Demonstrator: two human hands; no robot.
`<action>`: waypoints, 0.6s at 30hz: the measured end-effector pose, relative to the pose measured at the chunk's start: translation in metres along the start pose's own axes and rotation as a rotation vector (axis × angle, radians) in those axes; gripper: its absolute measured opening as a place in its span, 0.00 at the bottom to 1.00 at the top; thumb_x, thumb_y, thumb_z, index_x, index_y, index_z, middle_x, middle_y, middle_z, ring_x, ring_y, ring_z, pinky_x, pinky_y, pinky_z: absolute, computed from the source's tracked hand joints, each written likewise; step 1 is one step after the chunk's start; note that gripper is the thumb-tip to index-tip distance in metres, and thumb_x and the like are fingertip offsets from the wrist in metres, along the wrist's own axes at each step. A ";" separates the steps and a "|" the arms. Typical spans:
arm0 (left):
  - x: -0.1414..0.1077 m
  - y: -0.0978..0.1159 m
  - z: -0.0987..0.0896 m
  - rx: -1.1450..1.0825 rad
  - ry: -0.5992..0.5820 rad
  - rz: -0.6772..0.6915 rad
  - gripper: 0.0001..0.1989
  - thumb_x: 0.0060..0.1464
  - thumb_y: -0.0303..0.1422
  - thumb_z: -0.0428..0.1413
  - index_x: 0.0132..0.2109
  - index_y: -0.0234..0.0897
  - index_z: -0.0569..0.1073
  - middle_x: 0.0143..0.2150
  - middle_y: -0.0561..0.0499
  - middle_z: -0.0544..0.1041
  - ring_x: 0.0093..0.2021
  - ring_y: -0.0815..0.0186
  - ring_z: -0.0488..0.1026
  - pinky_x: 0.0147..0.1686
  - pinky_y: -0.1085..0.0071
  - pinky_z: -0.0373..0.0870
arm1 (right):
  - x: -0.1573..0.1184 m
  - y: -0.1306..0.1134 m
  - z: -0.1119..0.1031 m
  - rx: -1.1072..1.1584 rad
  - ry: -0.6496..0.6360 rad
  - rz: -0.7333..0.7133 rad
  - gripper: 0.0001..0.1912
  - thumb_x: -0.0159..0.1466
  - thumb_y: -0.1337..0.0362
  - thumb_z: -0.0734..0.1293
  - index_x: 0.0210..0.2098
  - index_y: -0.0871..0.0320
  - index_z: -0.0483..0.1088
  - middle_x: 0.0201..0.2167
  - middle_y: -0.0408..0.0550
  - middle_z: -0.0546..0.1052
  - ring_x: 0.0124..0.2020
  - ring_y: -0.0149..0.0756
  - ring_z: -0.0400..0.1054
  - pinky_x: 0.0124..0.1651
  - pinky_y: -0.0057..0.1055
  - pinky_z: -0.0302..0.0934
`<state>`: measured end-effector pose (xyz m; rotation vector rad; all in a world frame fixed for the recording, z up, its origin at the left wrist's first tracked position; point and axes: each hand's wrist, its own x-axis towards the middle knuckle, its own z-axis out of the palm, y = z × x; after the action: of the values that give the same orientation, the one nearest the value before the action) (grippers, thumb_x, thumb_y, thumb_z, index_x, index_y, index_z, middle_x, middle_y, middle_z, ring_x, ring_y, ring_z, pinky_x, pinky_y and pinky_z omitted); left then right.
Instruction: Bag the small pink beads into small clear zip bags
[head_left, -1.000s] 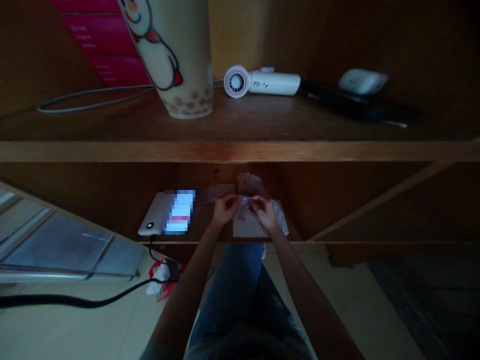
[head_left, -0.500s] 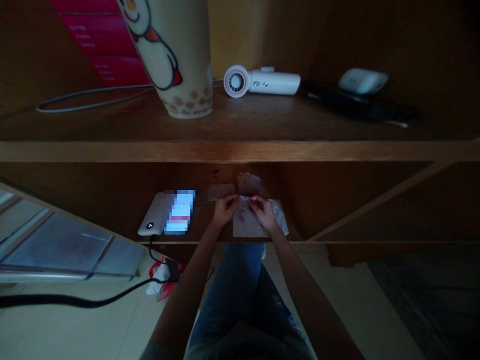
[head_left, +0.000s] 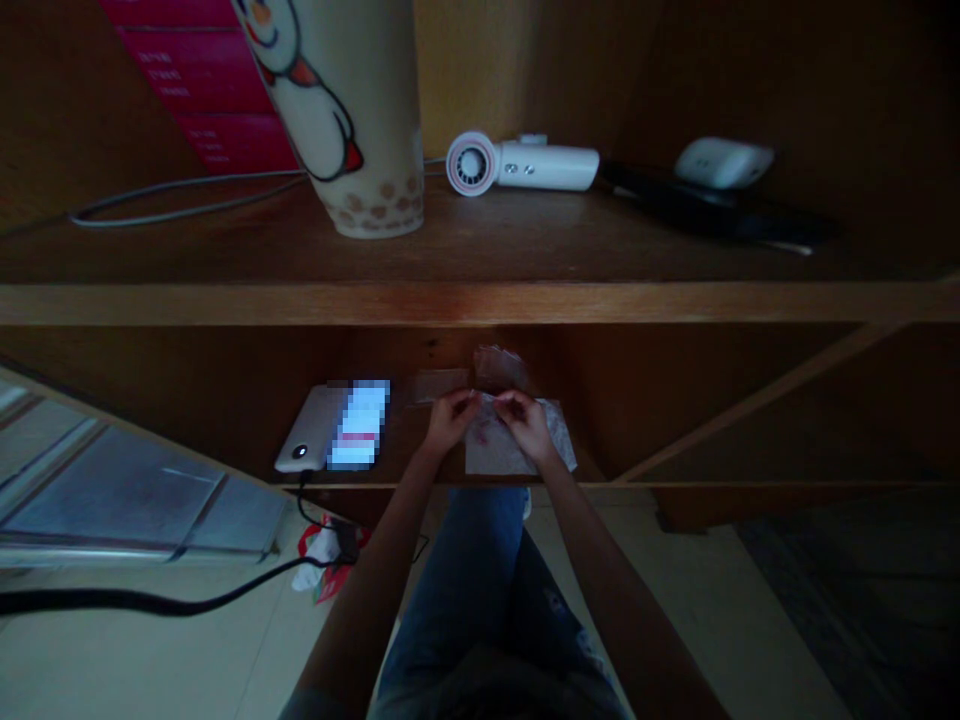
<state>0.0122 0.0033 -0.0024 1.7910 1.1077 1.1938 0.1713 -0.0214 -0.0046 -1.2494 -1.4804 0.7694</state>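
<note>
My left hand and my right hand are close together over the lower shelf, thumb and fingers of each pinched. Between them is a small clear piece, perhaps a plastic bag, whose outline is hard to make out. Beneath and beside my right hand lies a whitish sheet with faint pink marks. Just behind the hands sits a stack of clear plastic bags. Another flat clear packet lies behind my left hand.
A lit phone rests beside a pale power bank on the left. Above, the upper shelf holds a milk tea cup, a white handheld fan, a white case and a dark object. A black cable hangs lower left.
</note>
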 end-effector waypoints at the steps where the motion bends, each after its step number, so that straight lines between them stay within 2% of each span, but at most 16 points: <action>1: 0.000 0.000 0.000 0.015 0.000 0.004 0.11 0.52 0.36 0.52 0.29 0.32 0.73 0.26 0.51 0.75 0.27 0.70 0.69 0.26 0.77 0.64 | 0.000 0.000 0.000 -0.001 0.001 -0.003 0.09 0.58 0.58 0.62 0.29 0.55 0.69 0.25 0.43 0.73 0.26 0.33 0.65 0.31 0.28 0.59; 8: -0.001 0.002 0.001 0.036 -0.076 0.008 0.11 0.50 0.37 0.55 0.36 0.34 0.75 0.33 0.49 0.78 0.31 0.68 0.73 0.32 0.74 0.69 | 0.001 -0.002 -0.001 -0.006 -0.018 -0.051 0.09 0.59 0.60 0.60 0.28 0.57 0.67 0.26 0.44 0.72 0.28 0.33 0.66 0.33 0.28 0.59; 14: 0.000 0.000 0.002 0.056 -0.052 0.028 0.09 0.51 0.34 0.55 0.37 0.35 0.76 0.35 0.48 0.78 0.33 0.67 0.74 0.34 0.73 0.70 | 0.000 -0.001 0.000 -0.041 -0.021 -0.075 0.08 0.60 0.60 0.60 0.29 0.57 0.67 0.27 0.44 0.73 0.30 0.33 0.66 0.35 0.28 0.59; 18: 0.000 -0.002 0.002 0.067 -0.030 0.022 0.08 0.51 0.33 0.55 0.36 0.35 0.76 0.35 0.48 0.79 0.34 0.66 0.75 0.34 0.72 0.71 | 0.000 0.001 0.001 -0.064 -0.013 -0.054 0.09 0.59 0.59 0.61 0.34 0.56 0.69 0.30 0.45 0.74 0.31 0.34 0.67 0.37 0.29 0.60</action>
<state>0.0132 0.0034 -0.0045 1.8704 1.1246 1.1513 0.1707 -0.0206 -0.0062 -1.2491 -1.5535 0.7000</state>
